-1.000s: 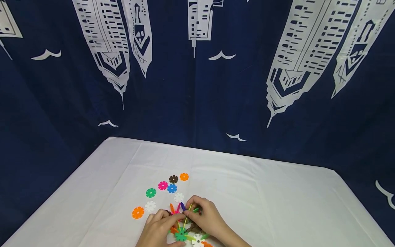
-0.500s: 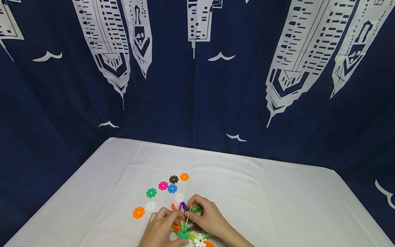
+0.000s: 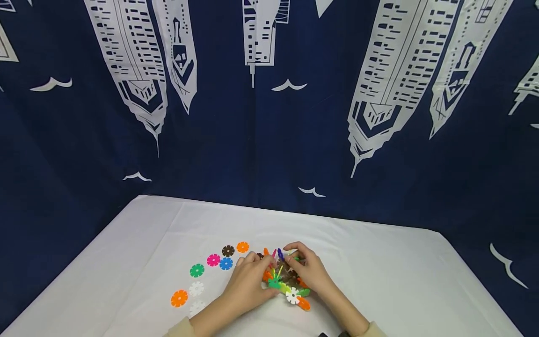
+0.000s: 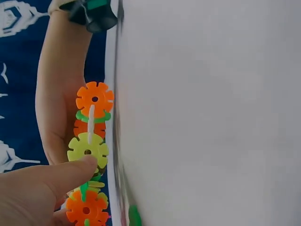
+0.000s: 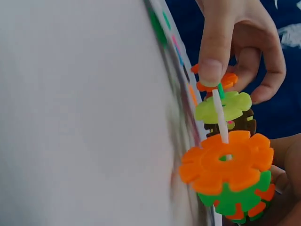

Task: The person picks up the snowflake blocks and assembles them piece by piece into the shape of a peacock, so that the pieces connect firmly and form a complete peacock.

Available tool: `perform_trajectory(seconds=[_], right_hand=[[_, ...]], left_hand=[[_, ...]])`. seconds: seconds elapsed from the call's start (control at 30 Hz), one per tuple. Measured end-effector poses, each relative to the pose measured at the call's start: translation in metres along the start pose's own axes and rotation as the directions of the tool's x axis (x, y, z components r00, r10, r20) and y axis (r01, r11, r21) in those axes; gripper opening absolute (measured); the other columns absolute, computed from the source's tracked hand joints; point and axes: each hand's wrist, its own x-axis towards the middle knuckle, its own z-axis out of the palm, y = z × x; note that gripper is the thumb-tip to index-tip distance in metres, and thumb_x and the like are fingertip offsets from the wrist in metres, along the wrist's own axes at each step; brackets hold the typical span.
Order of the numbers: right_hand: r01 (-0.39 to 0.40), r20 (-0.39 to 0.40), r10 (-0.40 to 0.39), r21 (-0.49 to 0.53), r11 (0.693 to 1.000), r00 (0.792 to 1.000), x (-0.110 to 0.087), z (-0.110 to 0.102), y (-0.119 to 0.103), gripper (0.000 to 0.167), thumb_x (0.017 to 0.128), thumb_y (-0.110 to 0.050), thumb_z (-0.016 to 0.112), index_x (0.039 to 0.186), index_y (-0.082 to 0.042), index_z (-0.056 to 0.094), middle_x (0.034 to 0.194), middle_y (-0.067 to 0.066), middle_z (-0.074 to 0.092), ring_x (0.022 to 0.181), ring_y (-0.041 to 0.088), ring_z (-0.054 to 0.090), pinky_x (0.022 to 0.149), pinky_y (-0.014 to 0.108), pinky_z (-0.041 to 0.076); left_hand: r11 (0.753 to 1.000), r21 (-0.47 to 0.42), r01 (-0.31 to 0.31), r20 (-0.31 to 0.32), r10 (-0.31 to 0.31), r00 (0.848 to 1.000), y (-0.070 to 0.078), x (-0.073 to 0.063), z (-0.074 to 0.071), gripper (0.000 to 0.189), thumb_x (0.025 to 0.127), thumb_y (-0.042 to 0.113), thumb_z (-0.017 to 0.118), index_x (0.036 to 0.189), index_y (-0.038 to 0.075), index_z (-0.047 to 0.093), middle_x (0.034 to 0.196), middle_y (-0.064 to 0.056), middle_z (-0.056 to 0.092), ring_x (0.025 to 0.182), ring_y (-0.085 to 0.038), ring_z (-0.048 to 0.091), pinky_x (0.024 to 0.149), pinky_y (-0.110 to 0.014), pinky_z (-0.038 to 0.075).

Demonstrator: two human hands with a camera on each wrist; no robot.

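Observation:
A ring-like build of interlocking plastic snowflake discs [image 3: 293,295], in orange, green, yellow, white, brown and purple, is between both hands over the table. My left hand [image 3: 250,279] grips its left side; in the left wrist view the thumb [image 4: 77,170] presses on a yellow-green disc [image 4: 88,145]. From the right, my right hand [image 3: 312,267] pinches the far side near an upright purple disc [image 3: 280,255]. Its fingertips are partly hidden. An orange disc [image 5: 230,162] with a white one slotted through it faces the right wrist camera.
Loose snowflake discs lie left of the hands: orange [image 3: 242,246], brown [image 3: 228,251], pink [image 3: 213,260], blue [image 3: 226,263], green [image 3: 196,270], white [image 3: 196,289] and several others. The white-covered table [image 3: 387,281] meets a dark blue printed curtain [image 3: 294,140] behind.
Both hands and the disc build have shifted right and farther from the body. A loose white disc at the lower left has come into sight, and another is now covered. The head view has moved slightly.

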Motion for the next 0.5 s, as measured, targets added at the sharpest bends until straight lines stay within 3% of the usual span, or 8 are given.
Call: perform_trajectory(seconds=[0.13,0.27,0.37,0.43,0.5], right_hand=[[-0.034,-0.021,0.034,-0.034,0.999,0.999,0.005,-0.007,0.011,0.017,0.09,-0.006,0.061,0.107,-0.005,0.06,0.076,0.001,0.061,0.064,0.016,0.053,0.056,0.026,0.044],[-0.055,-0.028,0.052,-0.106,0.993,0.998,0.005,-0.012,0.015,0.017,0.089,-0.006,0.062,0.106,-0.006,0.061,0.076,0.0,0.061,0.063,0.015,0.052,0.055,0.027,0.044],[-0.042,-0.02,0.039,-0.191,0.981,0.999,0.003,-0.019,0.013,0.02,0.089,-0.008,0.063,0.109,-0.005,0.061,0.084,0.001,0.063,0.073,0.017,0.056,0.063,0.032,0.048],[-0.024,-0.038,0.014,-0.268,0.963,0.999,0.0,-0.026,0.005,0.023,0.088,-0.009,0.064,0.111,-0.005,0.061,0.091,0.004,0.064,0.081,0.02,0.058,0.071,0.038,0.049],[0.0,-0.08,-0.03,-0.35,0.937,0.996,-0.006,-0.033,-0.007,0.024,0.087,-0.008,0.066,0.11,-0.005,0.063,0.094,0.004,0.063,0.087,0.022,0.058,0.076,0.04,0.048]], left_hand=[[0.999,0.034,0.003,0.034,-0.005,0.999,0.0,0.015,0.014,0.053,0.062,0.035,0.087,0.1,0.018,0.054,0.071,0.012,0.049,0.079,-0.013,0.046,0.065,-0.027,0.033],[0.999,0.049,-0.01,0.071,0.007,0.997,0.004,0.02,0.018,0.048,0.064,0.034,0.086,0.097,0.018,0.055,0.072,0.014,0.052,0.078,-0.013,0.045,0.062,-0.026,0.031],[0.998,0.05,-0.029,0.098,0.024,0.995,0.005,0.019,0.008,0.05,0.066,0.033,0.084,0.106,0.016,0.058,0.087,0.009,0.06,0.084,-0.014,0.046,0.068,-0.028,0.036],[0.999,0.024,-0.023,0.107,0.02,0.994,0.001,0.013,-0.008,0.052,0.069,0.03,0.082,0.113,0.014,0.059,0.1,0.003,0.062,0.091,-0.017,0.048,0.076,-0.033,0.039],[1.0,-0.004,0.004,0.106,-0.003,0.994,-0.009,0.003,-0.027,0.054,0.07,0.025,0.082,0.117,0.013,0.059,0.103,-0.001,0.062,0.094,-0.019,0.05,0.081,-0.039,0.041]])
